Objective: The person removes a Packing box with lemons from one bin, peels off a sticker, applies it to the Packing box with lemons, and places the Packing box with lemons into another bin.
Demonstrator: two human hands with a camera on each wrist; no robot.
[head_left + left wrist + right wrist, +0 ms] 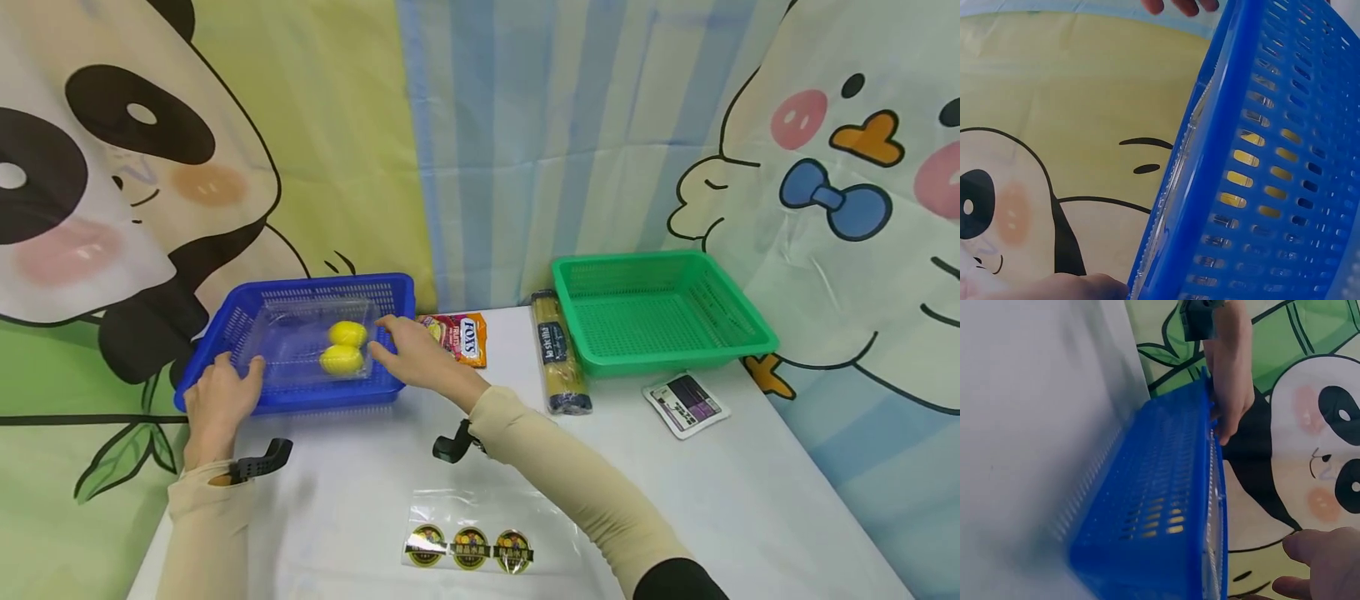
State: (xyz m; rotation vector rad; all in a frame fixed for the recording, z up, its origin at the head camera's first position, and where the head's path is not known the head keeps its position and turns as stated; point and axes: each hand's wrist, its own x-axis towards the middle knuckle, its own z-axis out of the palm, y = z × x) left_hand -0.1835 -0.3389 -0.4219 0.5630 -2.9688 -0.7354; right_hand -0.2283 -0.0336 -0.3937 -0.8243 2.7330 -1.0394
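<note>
A blue basket (322,402) stands at the back left of the table. Inside it lies a clear plastic box (288,337), and two yellow lemons (342,359) show at the box's right side. My left hand (222,402) is at the basket's left front corner, its fingers near the rim and its thumb by the box's left end. Whether those fingertips press on the box is hidden. Over the basket's right end, my right hand (420,354) reaches with fingers spread beside the box. In the right wrist view, the right hand (1329,565) appears apart from the rim.
Right of the basket lie a red FOX'S candy bag (459,337) and a pack of spaghetti (558,354). A green basket (667,362) stands farther right, with a white and purple packet (686,406) before it. A clear bag with round stickers (470,547) lies in front.
</note>
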